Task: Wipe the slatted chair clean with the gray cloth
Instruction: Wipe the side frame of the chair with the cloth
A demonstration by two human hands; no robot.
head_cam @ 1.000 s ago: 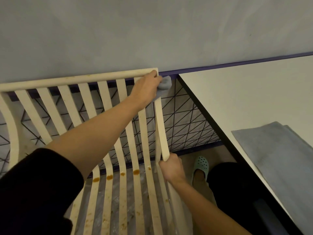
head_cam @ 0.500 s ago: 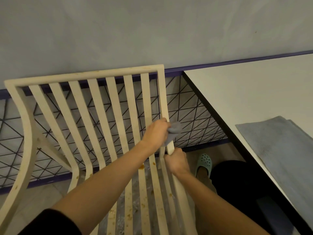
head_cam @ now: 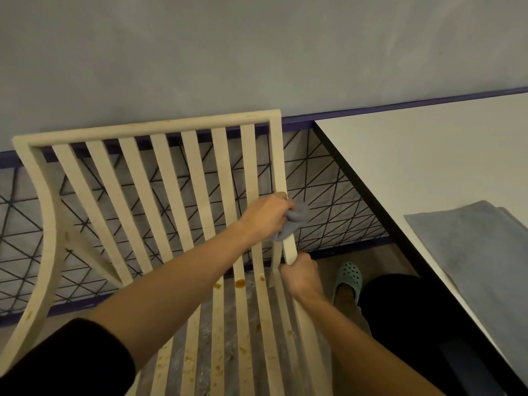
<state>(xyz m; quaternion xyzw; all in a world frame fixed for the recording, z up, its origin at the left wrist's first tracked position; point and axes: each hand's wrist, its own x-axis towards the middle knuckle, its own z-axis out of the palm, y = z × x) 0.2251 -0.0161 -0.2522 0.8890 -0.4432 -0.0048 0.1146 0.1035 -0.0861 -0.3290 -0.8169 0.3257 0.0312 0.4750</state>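
A cream slatted chair (head_cam: 160,170) stands before me with its back toward the wall. My left hand (head_cam: 267,214) grips a bunched gray cloth (head_cam: 295,221) against the right side rail of the chair back, about halfway down. My right hand (head_cam: 300,277) grips the same rail just below, where the back meets the seat. Brown stains and crumbs dot the seat slats (head_cam: 240,284).
A white table (head_cam: 414,167) with a dark edge stands to the right, with a gray mat (head_cam: 480,252) on it. Behind the chair runs a wall panel with a black line pattern (head_cam: 323,178). My foot in a green clog (head_cam: 347,277) is by the table.
My left hand slid the cloth from the top right corner of the chair back down the side rail, then edged slightly up. My right hand kept its hold on the rail.
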